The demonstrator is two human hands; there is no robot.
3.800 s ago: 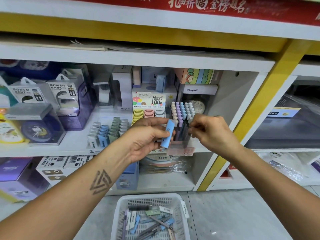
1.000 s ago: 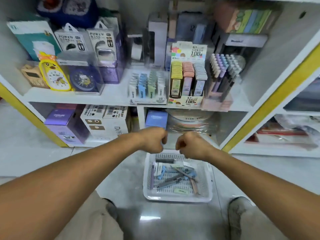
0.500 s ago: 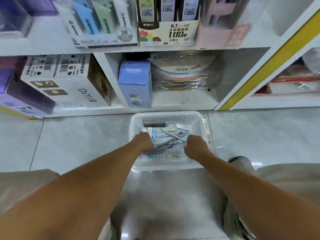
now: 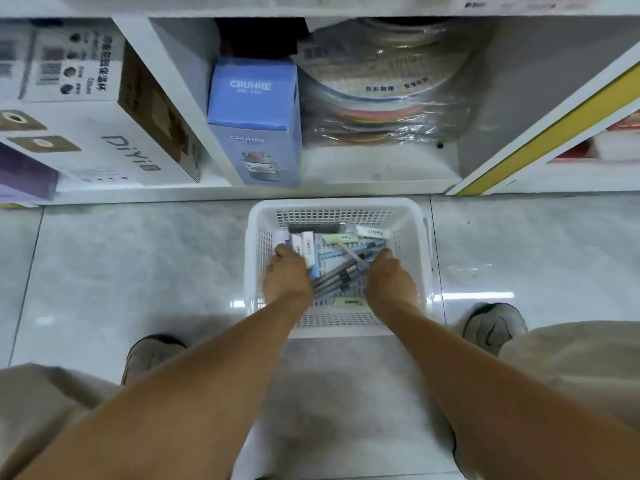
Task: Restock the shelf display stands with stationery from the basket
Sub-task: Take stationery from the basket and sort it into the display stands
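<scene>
Both hands were down in the basket (image 4: 258, 271), which sat on the floor (image 4: 138, 265) just in front of the bottom shelf (image 4: 374, 174), between the person's shoes. Left hand (image 4: 287, 277) was at the basket's left side, over the white and blue packets (image 4: 309, 252); right hand (image 4: 389, 280) at the right side, by the ends of the grey pens (image 4: 337, 280). Fingers of both pointed away from the camera and were hidden under the knuckles, so whether they were apart, together or clamped on anything could not be told. Stock lay loose and crossed: pens diagonally across the middle, flat packets along the far wall, a green packet (image 4: 349, 302) near the near wall. Judged step: picking the next items to carry up to the display stands, which were out of view. To do it well, each hand should probably take one kind only, pens with pens and packets with packets, so they drop straight into their matching slots. Pens are best gathered parallel and gripped mid-barrel; a grab at crossed ones would likely drag neighbours out or snag in the mesh. Flat packets want a pinch on the long edges, label facing out. A fair amount remained, so several more trips seemed likely.
</scene>
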